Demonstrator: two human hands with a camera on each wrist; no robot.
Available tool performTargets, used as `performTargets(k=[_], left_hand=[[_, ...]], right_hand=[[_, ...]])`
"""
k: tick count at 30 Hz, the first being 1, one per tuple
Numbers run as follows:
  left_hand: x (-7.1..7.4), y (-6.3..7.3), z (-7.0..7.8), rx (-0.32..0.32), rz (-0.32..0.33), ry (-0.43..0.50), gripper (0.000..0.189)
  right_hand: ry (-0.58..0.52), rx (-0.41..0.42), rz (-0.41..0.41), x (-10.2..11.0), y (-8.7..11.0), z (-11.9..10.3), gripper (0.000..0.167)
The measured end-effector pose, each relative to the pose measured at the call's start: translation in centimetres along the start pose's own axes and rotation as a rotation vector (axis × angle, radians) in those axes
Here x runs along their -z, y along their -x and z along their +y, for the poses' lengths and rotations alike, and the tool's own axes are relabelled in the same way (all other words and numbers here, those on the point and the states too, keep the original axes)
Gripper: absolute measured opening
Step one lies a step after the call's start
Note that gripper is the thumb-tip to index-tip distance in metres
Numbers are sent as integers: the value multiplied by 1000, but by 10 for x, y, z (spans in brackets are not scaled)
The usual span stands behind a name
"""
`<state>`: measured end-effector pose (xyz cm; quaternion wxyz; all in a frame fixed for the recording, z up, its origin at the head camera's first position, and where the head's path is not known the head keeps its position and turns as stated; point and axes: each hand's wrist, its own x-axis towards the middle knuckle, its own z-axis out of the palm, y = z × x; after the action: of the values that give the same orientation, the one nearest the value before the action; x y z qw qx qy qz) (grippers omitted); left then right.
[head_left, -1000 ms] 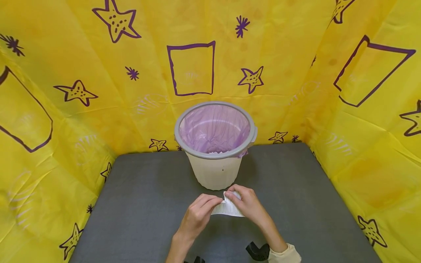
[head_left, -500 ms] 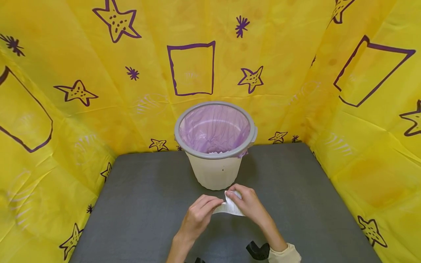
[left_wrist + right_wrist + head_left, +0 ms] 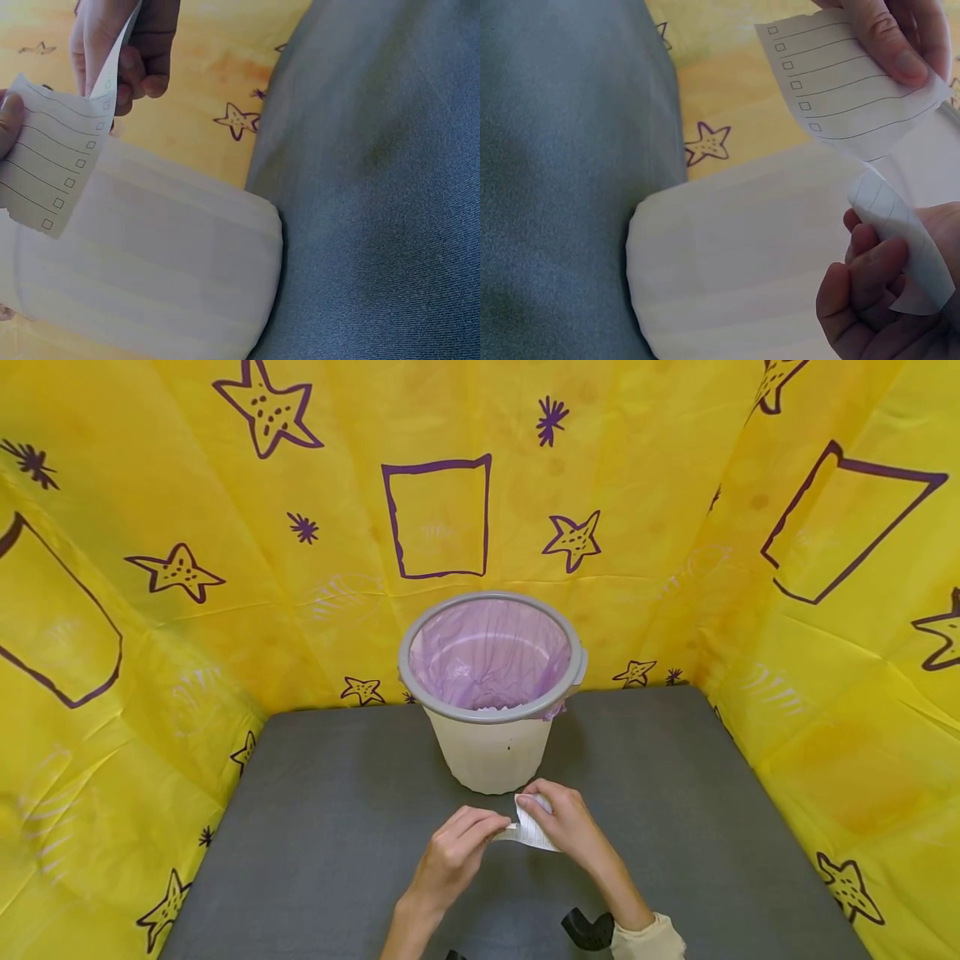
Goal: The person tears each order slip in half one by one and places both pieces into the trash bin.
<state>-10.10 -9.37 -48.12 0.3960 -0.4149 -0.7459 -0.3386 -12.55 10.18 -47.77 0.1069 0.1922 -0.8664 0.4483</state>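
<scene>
Both hands hold a white lined paper sheet [image 3: 534, 837] with small checkboxes along one edge, just in front of the bin. My left hand [image 3: 450, 853] pinches its left part between thumb and fingers. The right part is gripped by my right hand [image 3: 572, 825], curling up over its fingers in the right wrist view. There, the flat part of the paper [image 3: 840, 82] narrows to a small join with the curled part [image 3: 900, 225], as in a partial tear. In the left wrist view, the left thumb [image 3: 9, 124] presses on the sheet.
A cream bin [image 3: 491, 756] with a grey rim stands on the dark grey table [image 3: 337, 827] behind the hands. Its purple liner [image 3: 491, 647] has white scraps at the bottom. Yellow patterned cloth [image 3: 345, 502] encloses the back and sides. A black piece [image 3: 588, 930] sits at the right wrist.
The paper has shifted slightly right and up with the right hand, and less of its left part shows. The left hand stays almost in place; the bin is unmoved.
</scene>
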Motion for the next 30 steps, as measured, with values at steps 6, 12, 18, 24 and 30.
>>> performTargets(k=[6,12,18,24,30], left_hand=[[-1,-1,1,-15,-4,10,12],[-3,-1,2,-27,-7,1,14],[-4,1,3,-33,-14,0,13],[-4,2,4,-29,-29,0,13],[-4,4,4,-25,-35,4,13]], right_hand=[[10,-26,10,-2,-2,3,7],[10,-90,7,-3,-3,7,7],[34,-71,24,-4,-3,11,8],[68,-76,18,-4,-3,13,10],[112,-56,32,-5,-3,16,8]])
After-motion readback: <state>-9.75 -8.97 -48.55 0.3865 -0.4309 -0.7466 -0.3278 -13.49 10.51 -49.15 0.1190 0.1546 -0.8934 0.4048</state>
